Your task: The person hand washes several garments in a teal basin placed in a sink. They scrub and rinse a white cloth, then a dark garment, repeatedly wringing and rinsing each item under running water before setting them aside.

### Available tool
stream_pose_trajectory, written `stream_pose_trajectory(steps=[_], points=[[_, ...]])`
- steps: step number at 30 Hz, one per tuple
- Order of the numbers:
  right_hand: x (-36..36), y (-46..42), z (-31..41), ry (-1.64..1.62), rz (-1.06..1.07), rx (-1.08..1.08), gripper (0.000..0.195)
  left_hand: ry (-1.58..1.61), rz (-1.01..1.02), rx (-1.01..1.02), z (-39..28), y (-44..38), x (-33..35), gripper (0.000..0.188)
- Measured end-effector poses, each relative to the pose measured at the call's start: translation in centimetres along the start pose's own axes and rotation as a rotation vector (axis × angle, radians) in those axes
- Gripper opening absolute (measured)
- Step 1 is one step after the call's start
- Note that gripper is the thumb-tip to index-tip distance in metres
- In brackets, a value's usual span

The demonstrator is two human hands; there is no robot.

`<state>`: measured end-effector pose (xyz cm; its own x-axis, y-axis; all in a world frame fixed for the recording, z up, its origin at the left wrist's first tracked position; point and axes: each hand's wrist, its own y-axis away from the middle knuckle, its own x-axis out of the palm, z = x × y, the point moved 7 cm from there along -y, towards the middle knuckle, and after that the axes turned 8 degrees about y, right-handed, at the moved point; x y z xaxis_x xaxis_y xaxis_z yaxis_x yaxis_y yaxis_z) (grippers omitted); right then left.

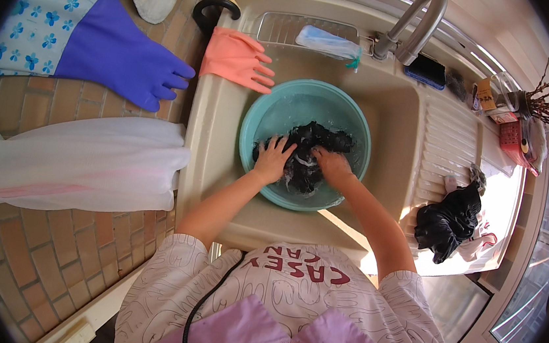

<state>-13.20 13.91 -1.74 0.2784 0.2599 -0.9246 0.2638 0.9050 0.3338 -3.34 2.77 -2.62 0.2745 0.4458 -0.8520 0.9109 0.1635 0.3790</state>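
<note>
A round teal plastic basin of water stands in the beige laundry sink. Wet black cloth lies bunched in the water, with some suds on it. My left hand rests on the cloth's left part, fingers spread. On its right side, my right hand touches the cloth with bent fingers; the fingertips are partly hidden in the cloth, so a grip cannot be told.
A coral rubber glove drapes over the sink's left rim. Behind the basin are a wire rack, a metal faucet and a scrubbing brush. Black wet cloth lies on the ribbed washboard. A purple glove hangs left.
</note>
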Motion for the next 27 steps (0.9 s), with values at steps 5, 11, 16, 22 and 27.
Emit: stream_pose_trajectory(steps=[5,11,16,22,27], points=[[2.8,-2.1,-1.7,0.209,0.049,0.122,0.042,-0.225,0.188,-0.203,0.6,-2.0,1.9,0.08],[2.7,-1.4,-4.7,-0.001,0.134,0.162,0.051,-0.097,0.254,0.0,0.4,-1.5,-0.1,0.08],[4.0,-1.5,-4.2,0.136,0.125,0.261,0.042,0.066,0.005,-0.089,0.7,-1.7,-0.5,0.02],[-13.5,1.3,-6.0,-0.59,-0.207,0.116,0.033,0.879,-0.309,-0.06,3.2,1.1,-11.1,0.02],[-27.2,6.0,-3.6,-0.573,-0.375,0.026,0.029,1.088,-0.506,0.239,-0.6,4.4,-23.2,0.019]])
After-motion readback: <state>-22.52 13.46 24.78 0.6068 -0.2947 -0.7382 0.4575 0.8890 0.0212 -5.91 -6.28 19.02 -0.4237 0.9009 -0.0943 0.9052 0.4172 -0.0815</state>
